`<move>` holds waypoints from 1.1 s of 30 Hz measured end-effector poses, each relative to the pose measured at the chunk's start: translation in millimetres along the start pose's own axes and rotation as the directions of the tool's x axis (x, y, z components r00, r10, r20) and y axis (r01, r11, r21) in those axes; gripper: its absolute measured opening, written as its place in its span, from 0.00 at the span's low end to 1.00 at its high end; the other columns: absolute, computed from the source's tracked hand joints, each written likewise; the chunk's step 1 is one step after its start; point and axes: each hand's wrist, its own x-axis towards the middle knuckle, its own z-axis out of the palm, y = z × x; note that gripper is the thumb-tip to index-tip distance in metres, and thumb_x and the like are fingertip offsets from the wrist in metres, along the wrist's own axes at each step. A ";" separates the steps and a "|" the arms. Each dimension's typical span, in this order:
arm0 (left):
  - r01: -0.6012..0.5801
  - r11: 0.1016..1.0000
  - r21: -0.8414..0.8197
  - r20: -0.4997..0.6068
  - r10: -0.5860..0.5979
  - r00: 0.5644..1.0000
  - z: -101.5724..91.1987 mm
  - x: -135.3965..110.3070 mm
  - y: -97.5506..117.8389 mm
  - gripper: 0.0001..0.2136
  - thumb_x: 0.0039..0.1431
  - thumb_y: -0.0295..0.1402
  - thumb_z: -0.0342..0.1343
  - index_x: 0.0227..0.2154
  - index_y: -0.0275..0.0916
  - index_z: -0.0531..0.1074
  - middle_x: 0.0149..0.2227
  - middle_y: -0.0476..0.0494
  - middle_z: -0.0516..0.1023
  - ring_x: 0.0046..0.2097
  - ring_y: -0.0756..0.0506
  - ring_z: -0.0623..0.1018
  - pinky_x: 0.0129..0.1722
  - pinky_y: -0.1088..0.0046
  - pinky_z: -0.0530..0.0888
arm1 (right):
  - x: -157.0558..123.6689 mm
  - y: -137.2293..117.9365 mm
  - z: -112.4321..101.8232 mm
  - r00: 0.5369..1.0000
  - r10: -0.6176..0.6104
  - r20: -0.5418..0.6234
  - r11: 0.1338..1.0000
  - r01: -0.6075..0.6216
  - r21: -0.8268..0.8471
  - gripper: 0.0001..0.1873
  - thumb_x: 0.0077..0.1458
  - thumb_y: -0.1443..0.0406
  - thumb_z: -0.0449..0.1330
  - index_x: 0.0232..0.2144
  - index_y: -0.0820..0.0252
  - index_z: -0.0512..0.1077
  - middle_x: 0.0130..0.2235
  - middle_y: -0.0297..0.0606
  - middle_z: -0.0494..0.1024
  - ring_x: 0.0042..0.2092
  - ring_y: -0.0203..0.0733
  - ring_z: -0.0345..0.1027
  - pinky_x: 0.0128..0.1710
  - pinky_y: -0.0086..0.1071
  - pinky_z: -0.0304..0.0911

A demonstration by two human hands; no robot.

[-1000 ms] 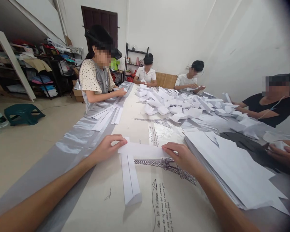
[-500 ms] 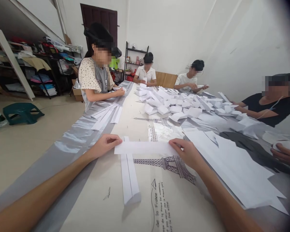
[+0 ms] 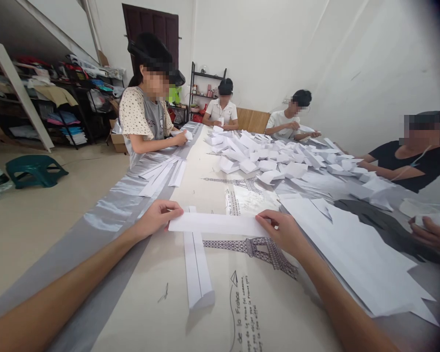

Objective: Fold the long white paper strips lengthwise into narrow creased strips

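Between my two hands a white paper strip [image 3: 220, 224] is held out crosswise above the table. My left hand [image 3: 157, 219] pinches its left end, and my right hand [image 3: 280, 230] pinches its right end between thumb and fingers. Beneath it, running lengthwise toward me, lies a second white strip [image 3: 199, 274] with a crease down its length and a folded near end. The held strip covers part of this lower one; whether the two touch, I cannot tell.
A stack of white paper sheets [image 3: 348, 254] lies to the right. Farther back is a heap of folded paper pieces [image 3: 256, 156]. Loose strips [image 3: 163, 176] lie at the left edge of the printed tablecloth [image 3: 139, 303]. Several co-workers sit or stand around the table, handling paper.
My left hand has shifted slightly left and up with its end of the strip, which now tilts a little. My right hand has barely moved. The lower strip stays in place.
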 end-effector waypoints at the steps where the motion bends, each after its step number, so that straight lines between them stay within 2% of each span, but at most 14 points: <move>1: 0.006 1.000 -0.023 -0.010 -0.006 1.000 -0.8 -0.3 0.1 0.16 0.58 0.44 0.58 0.24 0.35 0.72 0.19 0.53 0.65 0.19 0.54 0.63 0.18 0.79 0.59 | -0.1 -1.7 -0.9 1.000 0.013 -0.005 1.000 -0.013 0.025 0.18 0.66 0.53 0.52 0.32 0.56 0.74 0.32 0.38 0.79 0.30 0.42 0.69 0.29 0.35 0.63; 3: 0.015 0.999 -0.052 0.018 -0.014 1.000 -2.3 -0.7 0.7 0.16 0.58 0.44 0.58 0.23 0.35 0.71 0.20 0.53 0.65 0.19 0.54 0.63 0.18 0.80 0.60 | -0.5 -4.4 -2.3 0.999 0.038 -0.006 0.997 -0.037 0.073 0.19 0.65 0.52 0.52 0.32 0.57 0.74 0.30 0.38 0.78 0.27 0.40 0.65 0.26 0.34 0.60; 6: 0.010 1.000 -0.002 0.169 -0.009 0.986 -4.3 -0.6 4.2 0.16 0.58 0.44 0.58 0.24 0.35 0.72 0.22 0.52 0.67 0.22 0.53 0.64 0.20 0.80 0.61 | -1.3 -6.9 -2.6 0.998 0.051 0.037 0.988 -0.056 0.147 0.21 0.65 0.50 0.52 0.31 0.58 0.74 0.27 0.37 0.75 0.23 0.37 0.59 0.21 0.32 0.54; 10: -0.029 0.990 0.139 0.363 -0.024 0.931 -7.7 -0.2 11.9 0.16 0.59 0.44 0.58 0.28 0.34 0.78 0.25 0.48 0.71 0.27 0.51 0.67 0.24 0.79 0.62 | -2.3 -10.6 0.3 0.992 0.033 0.119 0.971 -0.060 0.232 0.21 0.64 0.50 0.54 0.30 0.58 0.75 0.25 0.36 0.73 0.21 0.34 0.54 0.19 0.30 0.49; 13: -0.055 0.988 0.142 0.454 -0.016 0.891 -11.1 -0.2 15.8 0.16 0.61 0.44 0.57 0.29 0.35 0.79 0.28 0.46 0.74 0.30 0.49 0.69 0.29 0.77 0.65 | -2.7 -15.6 2.1 0.990 0.041 0.131 0.953 -0.078 0.291 0.20 0.63 0.51 0.55 0.29 0.58 0.75 0.25 0.36 0.72 0.22 0.34 0.55 0.19 0.30 0.50; 16: -0.057 0.989 0.138 0.489 -0.018 0.872 -13.6 -0.7 16.8 0.15 0.61 0.43 0.57 0.28 0.35 0.78 0.27 0.47 0.73 0.30 0.49 0.69 0.30 0.77 0.65 | -3.1 -20.5 1.8 0.987 0.073 0.140 0.918 -0.122 0.378 0.18 0.62 0.52 0.57 0.29 0.57 0.76 0.25 0.35 0.73 0.22 0.34 0.57 0.19 0.29 0.51; 21: -0.007 0.996 0.090 0.486 -0.038 0.873 -12.8 -3.0 18.8 0.16 0.60 0.42 0.57 0.25 0.35 0.77 0.24 0.49 0.69 0.27 0.50 0.65 0.27 0.77 0.61 | -4.8 -23.6 -0.9 0.978 0.171 0.118 0.840 -0.208 0.501 0.16 0.61 0.53 0.59 0.30 0.58 0.76 0.28 0.36 0.74 0.26 0.36 0.63 0.22 0.29 0.57; 26: 0.022 0.993 0.113 0.496 -0.076 0.865 -13.8 -4.1 20.4 0.16 0.59 0.44 0.58 0.24 0.35 0.76 0.23 0.49 0.69 0.27 0.50 0.65 0.26 0.77 0.61 | -6.3 -24.5 -1.4 0.977 0.171 0.129 0.816 -0.213 0.537 0.16 0.60 0.52 0.60 0.29 0.58 0.75 0.28 0.36 0.74 0.27 0.37 0.63 0.23 0.30 0.58; 29: 0.030 0.989 0.142 0.531 -0.102 0.841 -15.8 -4.5 19.6 0.16 0.58 0.44 0.59 0.26 0.35 0.78 0.24 0.48 0.70 0.27 0.50 0.65 0.26 0.77 0.61 | -6.8 -27.6 -1.1 0.979 0.158 0.127 0.808 -0.203 0.553 0.17 0.59 0.53 0.61 0.27 0.58 0.76 0.26 0.36 0.72 0.25 0.36 0.61 0.22 0.30 0.55; 33: 0.071 0.990 0.123 0.603 -0.131 0.787 -11.7 -6.7 21.8 0.16 0.59 0.45 0.59 0.28 0.34 0.79 0.23 0.47 0.69 0.25 0.51 0.63 0.22 0.76 0.57 | -8.1 -35.1 0.1 0.980 0.121 0.157 0.798 -0.190 0.572 0.16 0.59 0.54 0.63 0.25 0.58 0.77 0.25 0.36 0.72 0.25 0.35 0.60 0.22 0.30 0.53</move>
